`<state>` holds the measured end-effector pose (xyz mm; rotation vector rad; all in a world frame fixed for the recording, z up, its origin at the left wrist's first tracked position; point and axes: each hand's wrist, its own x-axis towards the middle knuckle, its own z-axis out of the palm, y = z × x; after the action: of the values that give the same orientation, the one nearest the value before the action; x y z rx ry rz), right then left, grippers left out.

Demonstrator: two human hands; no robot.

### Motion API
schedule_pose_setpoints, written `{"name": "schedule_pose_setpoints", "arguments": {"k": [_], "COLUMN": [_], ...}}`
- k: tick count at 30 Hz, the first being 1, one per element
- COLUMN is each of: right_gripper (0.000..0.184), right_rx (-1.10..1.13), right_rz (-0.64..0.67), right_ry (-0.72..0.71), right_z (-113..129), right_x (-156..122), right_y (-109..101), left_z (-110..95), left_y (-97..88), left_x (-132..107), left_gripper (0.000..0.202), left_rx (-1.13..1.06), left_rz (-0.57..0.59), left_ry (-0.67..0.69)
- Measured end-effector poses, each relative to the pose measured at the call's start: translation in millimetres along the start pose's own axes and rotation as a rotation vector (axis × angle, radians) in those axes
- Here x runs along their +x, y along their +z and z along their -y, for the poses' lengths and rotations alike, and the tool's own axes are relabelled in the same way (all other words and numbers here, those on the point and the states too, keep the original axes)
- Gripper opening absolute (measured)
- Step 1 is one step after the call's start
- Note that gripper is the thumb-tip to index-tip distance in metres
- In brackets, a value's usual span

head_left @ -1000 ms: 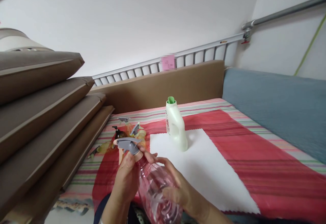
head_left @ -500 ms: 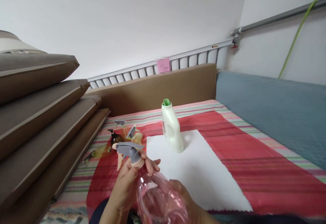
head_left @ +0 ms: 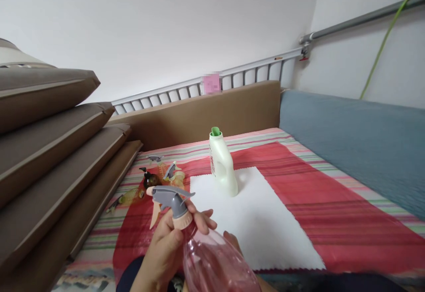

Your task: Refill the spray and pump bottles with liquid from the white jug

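A clear pink spray bottle with a grey and peach trigger head is tilted in front of me, its head up and to the left. My left hand is closed around the neck, just below the peach collar. On the far side of the bottle's body, my right hand grips it; mostly the fingertips show, the rest being hidden by the bottle. Beyond them a pale green jug stands upright on a white sheet, a green spout in its open mouth.
Several smaller bottles, among them a dark pump bottle and a yellow spray bottle, lie or stand at left on a red cloth. Stacked brown cushions rise at the left. A brown padded board borders the back.
The spray bottle has turned and shifted slightly right, with its body lower. My right hand has slid farther behind it, so less of that hand shows. The jug stays put.
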<state>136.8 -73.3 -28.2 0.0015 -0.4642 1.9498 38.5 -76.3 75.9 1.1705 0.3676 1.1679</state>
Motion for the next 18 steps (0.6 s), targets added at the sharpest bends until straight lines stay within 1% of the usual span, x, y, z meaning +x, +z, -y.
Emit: {"name": "schedule_pose_setpoints", "arguments": {"k": [1, 2, 4, 7, 10, 12, 14, 16, 18], "right_gripper": [0.039, 0.037, 0.038, 0.043, 0.055, 0.06, 0.06, 0.059, 0.056], "right_rx": [0.066, 0.125, 0.175, 0.224, 0.267, 0.252, 0.219, 0.147, 0.047], "right_rz": [-0.015, -0.019, -0.01, -0.041, -0.054, -0.086, -0.113, -0.091, -0.078], "right_ry": [-0.032, -0.019, 0.125, 0.341, 0.461, 0.448, 0.351, 0.268, 0.201], "right_z": [-2.4, -3.3, 0.0, 12.0, 22.6, 27.5, 31.3, 33.9, 34.8], "right_x": [0.9, 1.5, 1.9, 1.2, -0.2, -2.4, -5.9, -9.7, -12.4], "right_y": [-1.2, -2.1, -2.0, 3.7, 13.7, 19.6, 23.0, 22.9, 19.9], "left_z": [-0.7, -1.3, -2.3, -3.0, -2.6, -1.6, 0.2, 2.7, 5.0], "left_y": [2.1, 3.7, 4.9, 1.5, -6.9, -14.9, -24.0, -32.1, -36.3], "left_x": [-0.2, -0.2, 0.4, 4.2, 10.2, 14.0, 17.1, 19.8, 21.9], "left_gripper": [0.034, 0.033, 0.03, 0.026, 0.029, 0.032, 0.035, 0.037, 0.038], "left_rx": [0.015, 0.033, 0.077, 0.135, 0.151, 0.214, 0.336, 0.444, 0.48], "left_rz": [-0.027, -0.057, -0.128, -0.22, -0.285, -0.365, -0.478, -0.59, -0.65], "left_ry": [0.007, 0.019, 0.052, 0.102, 0.127, 0.154, 0.2, 0.247, 0.271]}}
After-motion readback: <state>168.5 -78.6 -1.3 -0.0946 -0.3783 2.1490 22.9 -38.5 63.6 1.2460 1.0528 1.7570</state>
